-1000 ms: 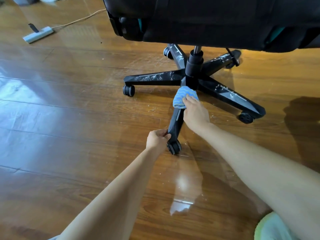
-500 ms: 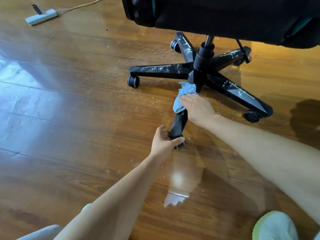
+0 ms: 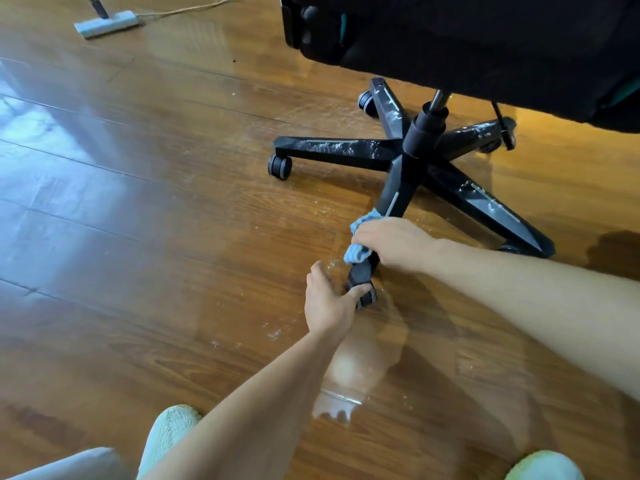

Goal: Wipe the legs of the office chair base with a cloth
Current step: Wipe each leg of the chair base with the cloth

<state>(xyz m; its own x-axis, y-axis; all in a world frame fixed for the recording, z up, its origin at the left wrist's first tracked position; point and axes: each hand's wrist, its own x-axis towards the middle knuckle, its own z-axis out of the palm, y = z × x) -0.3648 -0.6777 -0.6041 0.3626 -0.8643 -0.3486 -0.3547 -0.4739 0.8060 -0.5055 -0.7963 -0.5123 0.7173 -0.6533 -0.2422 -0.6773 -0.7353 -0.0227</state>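
From the head camera we look down on a glossy brown wood-plank floor (image 3: 138, 237) that fills the frame, with bright window glare along the left edge and another pale reflection at lower centre. White dust specks lie scattered on the boards near the middle. In the upper left corner a flat white power strip (image 3: 105, 24) lies on the floor with a tan cord (image 3: 194, 8) running right from it.

The black 5-legged office chair base (image 3: 408, 157) stands right of centre, under the black padded seat (image 3: 467, 36) that spans the upper right. 4 legs show white smears; the nearest leg (image 3: 394, 199), pointing toward the lower centre, looks cleaner.

Our right hand (image 3: 391, 242) is closed around a crumpled blue striped cloth (image 3: 358, 245), pressing it onto that nearest leg close to its outer end. Our left hand (image 3: 329, 299) sits just below, thumb and fingers pinching the black caster wheel (image 3: 363, 294) at the leg's tip.

Wide bare floor lies open to the left and centre. 2 pale green slippers (image 3: 169, 431) sit at the bottom edge, 1 left and 1 in the right corner.
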